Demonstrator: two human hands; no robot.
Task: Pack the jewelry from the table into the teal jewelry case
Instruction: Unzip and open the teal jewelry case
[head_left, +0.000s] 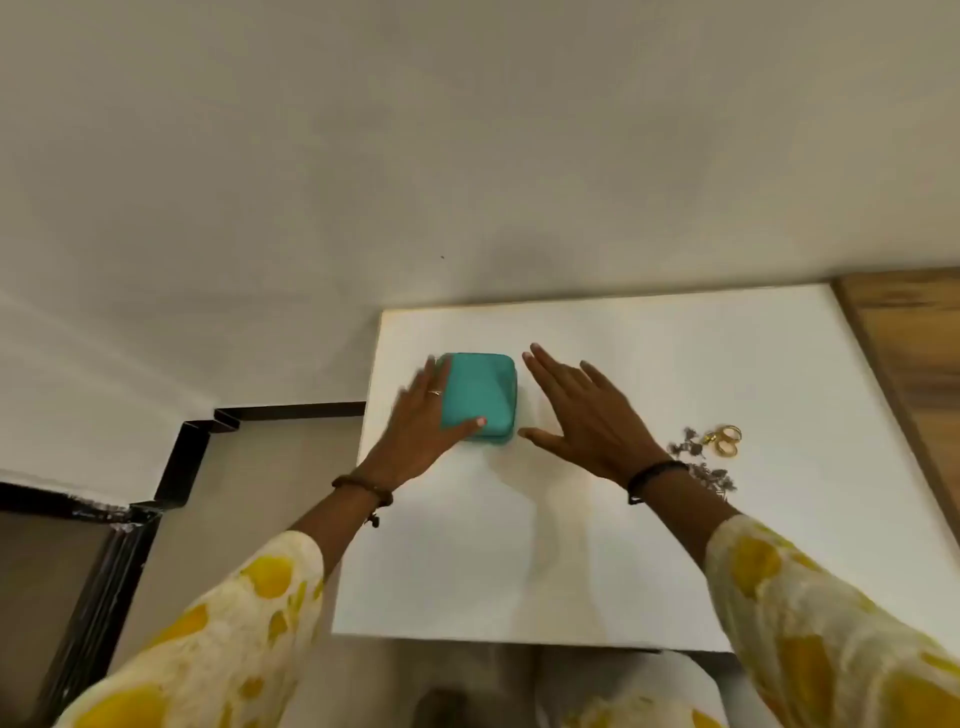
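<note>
Left hand, head view: fingers straight, laid flat along the left side of the teal jewelry case, thumb across its near edge, touching, not clamped. Right hand spread open just beside the case's right side, holding nothing; contact unclear. Case is shut, sitting toward the far left of the white table. Gold rings & dark chain pieces lie near our right wrist, still unpacked. Risk, we'd say: our right wrist or sleeve could sweep that jewelry, and prying the lid w/ only flat-hand support could skid the case toward the left edge.
</note>
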